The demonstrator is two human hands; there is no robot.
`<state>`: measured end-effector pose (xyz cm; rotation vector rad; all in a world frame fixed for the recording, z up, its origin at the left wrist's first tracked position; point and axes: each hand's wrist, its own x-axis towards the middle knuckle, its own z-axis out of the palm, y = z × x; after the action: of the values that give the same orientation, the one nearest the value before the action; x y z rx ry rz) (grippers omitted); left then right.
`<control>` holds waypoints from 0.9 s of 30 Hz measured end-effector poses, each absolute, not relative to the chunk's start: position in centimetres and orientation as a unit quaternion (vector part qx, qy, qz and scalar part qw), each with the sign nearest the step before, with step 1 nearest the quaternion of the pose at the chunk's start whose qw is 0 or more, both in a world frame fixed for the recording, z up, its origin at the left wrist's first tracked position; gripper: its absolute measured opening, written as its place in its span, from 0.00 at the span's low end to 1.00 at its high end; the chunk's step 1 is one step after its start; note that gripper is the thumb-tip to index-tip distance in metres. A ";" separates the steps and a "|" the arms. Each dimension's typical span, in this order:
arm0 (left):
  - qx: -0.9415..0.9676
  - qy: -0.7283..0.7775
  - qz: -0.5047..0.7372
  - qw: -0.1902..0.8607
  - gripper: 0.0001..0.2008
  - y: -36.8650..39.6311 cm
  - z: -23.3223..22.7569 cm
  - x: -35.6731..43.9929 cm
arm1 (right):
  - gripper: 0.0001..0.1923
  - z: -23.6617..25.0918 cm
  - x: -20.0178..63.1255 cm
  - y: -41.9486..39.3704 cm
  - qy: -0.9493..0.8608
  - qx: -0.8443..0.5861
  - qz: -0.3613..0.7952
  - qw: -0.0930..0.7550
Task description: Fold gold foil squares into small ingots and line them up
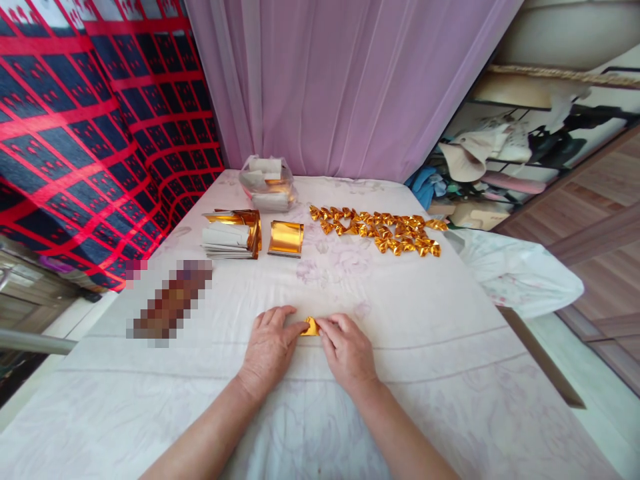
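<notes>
A small piece of gold foil paper (311, 327), partly folded, lies on the cloth between my two hands. My left hand (270, 343) presses its left end with the thumb, the other fingers curved on the far side. From the right, my right hand (349, 348) pinches the other end between thumb and fingers. Farther up the cloth sits a short stack of gold foil sheets (286, 238). Left of it is a thicker pile of gold and pale grey sheets (231, 235). Several folded gold foil pieces (383, 227) lie in rows at the back right.
A clear plastic bag (267, 183) with more sheets stands at the back of the cloth-covered surface (320, 413). A blurred-out reddish item (170, 303) lies at the left. Beyond are a purple curtain (320, 87), a red checked cloth (110, 120) and a white bag (520, 270).
</notes>
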<state>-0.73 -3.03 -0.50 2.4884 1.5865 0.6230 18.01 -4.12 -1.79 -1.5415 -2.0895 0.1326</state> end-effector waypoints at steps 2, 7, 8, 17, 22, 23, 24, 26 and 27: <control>0.821 0.527 0.210 0.064 0.13 -3.0 -0.6 -0.7 | 0.19 -1.6 18.1 -4.2 -0.795 -0.557 0.037 0.237; 0.817 0.532 0.210 0.066 0.14 -2.9 -0.6 -0.6 | 0.20 -1.0 17.8 -4.0 -0.808 -0.570 0.019 0.150; 0.817 0.534 0.208 0.066 0.14 -3.0 -0.5 -0.6 | 0.20 -0.9 17.6 -4.0 -0.805 -0.576 0.018 0.139; 0.813 0.543 0.197 0.070 0.16 -2.9 -0.4 -0.6 | 0.20 -0.7 17.7 -3.9 -0.816 -0.567 0.013 0.113; 0.806 0.543 0.220 0.082 0.14 -2.6 -0.6 -0.8 | 0.19 -0.4 18.1 -4.2 -0.847 -0.511 0.004 0.144; 0.805 0.544 0.222 0.083 0.14 -2.6 -0.7 -0.9 | 0.19 -0.2 18.1 -4.2 -0.851 -0.505 0.005 0.144; 0.805 0.544 0.222 0.082 0.14 -2.6 -0.7 -0.9 | 0.18 -0.1 18.1 -4.2 -0.853 -0.502 0.008 0.143; 0.805 0.546 0.220 0.081 0.14 -2.6 -0.7 -0.9 | 0.18 0.1 18.1 -4.3 -0.854 -0.501 0.014 0.142; 0.805 0.546 0.218 0.081 0.14 -2.6 -0.6 -0.9 | 0.18 0.2 18.2 -4.3 -0.853 -0.502 0.017 0.143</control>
<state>-0.88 -2.58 -0.64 2.4065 1.6324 0.6508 18.23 -4.29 0.20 -1.4493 -2.4600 0.0481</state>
